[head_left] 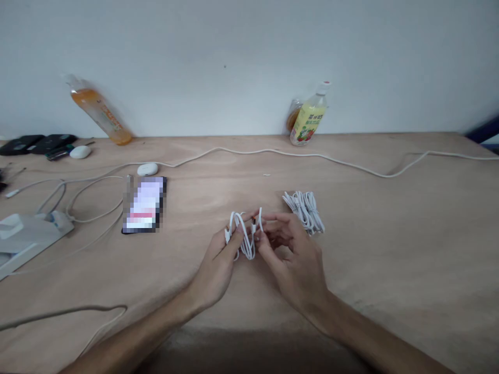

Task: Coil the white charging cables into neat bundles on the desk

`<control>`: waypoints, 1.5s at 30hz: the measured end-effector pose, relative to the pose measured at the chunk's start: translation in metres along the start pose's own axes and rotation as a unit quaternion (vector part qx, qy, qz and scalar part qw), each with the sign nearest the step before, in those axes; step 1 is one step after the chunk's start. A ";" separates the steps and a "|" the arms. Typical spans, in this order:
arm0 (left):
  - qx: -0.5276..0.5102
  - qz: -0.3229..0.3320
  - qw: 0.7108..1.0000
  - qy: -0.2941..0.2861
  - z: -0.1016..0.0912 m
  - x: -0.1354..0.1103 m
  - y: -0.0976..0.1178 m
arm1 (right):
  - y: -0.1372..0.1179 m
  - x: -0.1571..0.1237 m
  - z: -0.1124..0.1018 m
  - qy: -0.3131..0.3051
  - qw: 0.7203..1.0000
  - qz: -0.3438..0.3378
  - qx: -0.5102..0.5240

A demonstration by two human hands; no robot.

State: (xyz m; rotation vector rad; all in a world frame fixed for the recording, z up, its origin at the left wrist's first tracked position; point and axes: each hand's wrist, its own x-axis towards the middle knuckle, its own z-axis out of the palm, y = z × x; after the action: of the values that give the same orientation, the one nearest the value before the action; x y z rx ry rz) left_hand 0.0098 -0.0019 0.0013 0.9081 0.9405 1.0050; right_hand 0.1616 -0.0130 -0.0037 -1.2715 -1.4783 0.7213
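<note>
My left hand (220, 265) is closed on a loosely coiled white charging cable (246, 244), the thumb lying across its loops. A white connector with an orange-brown tip pokes out at the left of the coil, and a second one shows on its right side. My right hand (296, 259) pinches a curved stretch of the same cable between thumb and fingers, just right of the coil. Its other fingers are bent and partly hidden. Beyond the right hand, several bundled white cables (306, 210) lie side by side on the wooden table (390, 249).
A phone (144, 205) and a white earbud case (147, 169) lie left. Farther left are a white power strip (31, 234) and loose cords. A long white cord (319, 155) crosses the back. An orange drink bottle (101, 114) and a yellow-labelled bottle (311, 117) stand by the wall.
</note>
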 end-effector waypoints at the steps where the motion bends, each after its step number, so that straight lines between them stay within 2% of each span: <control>1: -0.007 -0.004 1.000 0.003 -0.001 0.000 -0.001 | 0.000 0.000 0.000 0.001 1.000 -0.001 0.010; 7: -0.022 -0.013 1.000 0.009 -0.003 -0.002 -0.002 | -0.002 0.004 -0.003 0.000 0.993 -0.086 -0.076; 15: -0.007 0.018 1.000 -0.005 -0.001 -0.002 0.001 | 0.005 0.003 -0.003 0.023 0.979 -0.134 -0.150; 20: 0.058 0.050 0.997 -0.025 0.002 -0.007 0.008 | 0.009 0.003 -0.003 0.028 0.966 -0.166 -0.194; 24: 0.061 0.059 0.996 0.000 0.004 -0.009 0.010 | 0.004 0.006 -0.005 0.004 0.989 -0.089 -0.117; 30: -0.059 0.014 0.997 0.041 0.004 -0.005 0.011 | 0.001 0.010 -0.007 -0.005 0.998 0.040 0.046; 37: -0.065 0.014 0.995 0.073 0.002 0.000 0.013 | 0.001 0.015 -0.005 0.035 0.981 0.082 0.170; 40: -0.042 0.017 0.997 0.068 0.002 0.002 0.010 | -0.002 0.019 -0.008 -0.002 0.968 0.121 0.220; 43: -0.012 0.021 0.998 0.060 0.001 0.001 0.007 | -0.005 0.021 -0.010 -0.052 0.941 0.175 0.285; 45: 0.008 0.028 0.998 0.060 0.001 0.001 0.005 | -0.004 0.022 -0.011 -0.061 0.927 0.193 0.316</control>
State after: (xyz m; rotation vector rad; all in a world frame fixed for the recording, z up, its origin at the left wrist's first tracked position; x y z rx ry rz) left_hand 0.0093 0.0000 0.0063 0.8988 1.0299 1.1103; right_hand 0.1721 0.0048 0.0105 -1.0178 -0.9573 1.4281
